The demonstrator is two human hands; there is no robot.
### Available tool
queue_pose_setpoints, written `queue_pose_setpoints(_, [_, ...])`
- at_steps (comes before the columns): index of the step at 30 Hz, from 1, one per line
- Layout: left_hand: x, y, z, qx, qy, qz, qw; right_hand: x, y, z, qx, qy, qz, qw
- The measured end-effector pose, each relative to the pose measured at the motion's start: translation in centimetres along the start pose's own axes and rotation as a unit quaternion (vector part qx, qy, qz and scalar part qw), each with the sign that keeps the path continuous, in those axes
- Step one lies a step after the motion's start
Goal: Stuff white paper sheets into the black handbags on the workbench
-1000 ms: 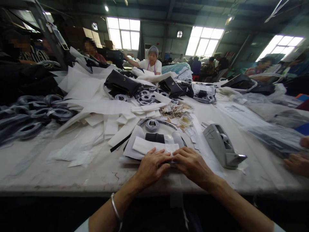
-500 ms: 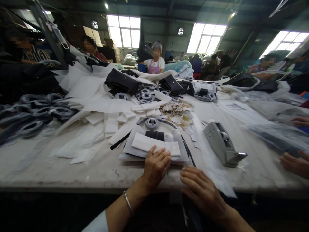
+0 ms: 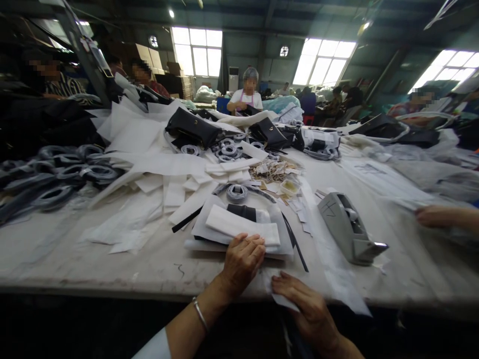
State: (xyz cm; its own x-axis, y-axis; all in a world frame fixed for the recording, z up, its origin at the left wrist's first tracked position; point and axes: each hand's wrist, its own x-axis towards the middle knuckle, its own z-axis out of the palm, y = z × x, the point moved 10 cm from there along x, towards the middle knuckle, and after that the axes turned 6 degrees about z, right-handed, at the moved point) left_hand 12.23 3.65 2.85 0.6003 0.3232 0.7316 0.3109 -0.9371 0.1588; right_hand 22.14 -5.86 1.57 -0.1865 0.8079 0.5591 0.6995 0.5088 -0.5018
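Note:
Before me on the table lies a black bag [image 3: 241, 212] partly covered by a white sheet [image 3: 202, 224], with a folded white foam strip [image 3: 239, 224] across it. My left hand [image 3: 243, 259] presses on the strip's front edge, fingers together and bent; its thumb is hidden. At the table edge, my right hand [image 3: 305, 301] has its fingers closed on a thin white sheet [image 3: 284, 301], partly hidden under them. A coiled strap in plastic [image 3: 237, 192] rests just behind the bag, and dark strap ends [image 3: 299, 252] stick out at its sides.
Right of the bag stands a grey tape dispenser [image 3: 344, 227]. White foam pieces [image 3: 174, 194] and a heap of string tags [image 3: 271, 170] lie beyond. Wrapped coils [image 3: 54, 172] are piled left, black bags [image 3: 192, 127] farther back. A co-worker's hand [image 3: 434, 217] reaches in at right.
My right hand has shifted slightly left and down, and a white sheet now shows under its fingers. My left hand stays on the foam strip. The co-worker's hands at right have moved.

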Motion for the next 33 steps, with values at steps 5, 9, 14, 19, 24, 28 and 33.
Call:
queue_pose_setpoints(5, [-0.1,0.0,0.3,0.003,-0.013,-0.001,1.0,-0.7,-1.4,0.1,0.007,-0.012,-0.001,1.0])
queue_pose_setpoints(9, [-0.2,0.1,0.4,0.0,-0.004,0.001,1.0,-0.3,-3.0,0.5,-0.034,-0.024,-0.019,0.999])
queue_pose_setpoints(14, [-0.3,0.2,0.1,-0.002,-0.006,0.006,1.0,3.5,-3.0,-1.2,-0.052,0.032,0.022,0.998])
queue_pose_setpoints(19, [-0.1,0.2,-0.4,-0.061,-0.057,-0.025,0.996,8.7,-0.4,-1.9,-0.11,0.028,0.058,0.992])
queue_pose_setpoints(24, [0.7,-0.8,-0.1,-0.028,-0.034,-0.104,0.994,11.1,4.2,-1.3,-0.074,-0.047,0.204,0.975])
queue_pose_setpoints(28, [1.1,-1.0,0.3,-0.004,-0.004,-0.122,0.992,11.2,5.8,-0.5,-0.047,-0.121,0.275,0.953])
queue_pose_setpoints(33, [0.4,-0.8,0.2,-0.037,0.012,-0.106,0.994,11.1,2.6,-1.7,-0.07,-0.055,0.114,0.99])
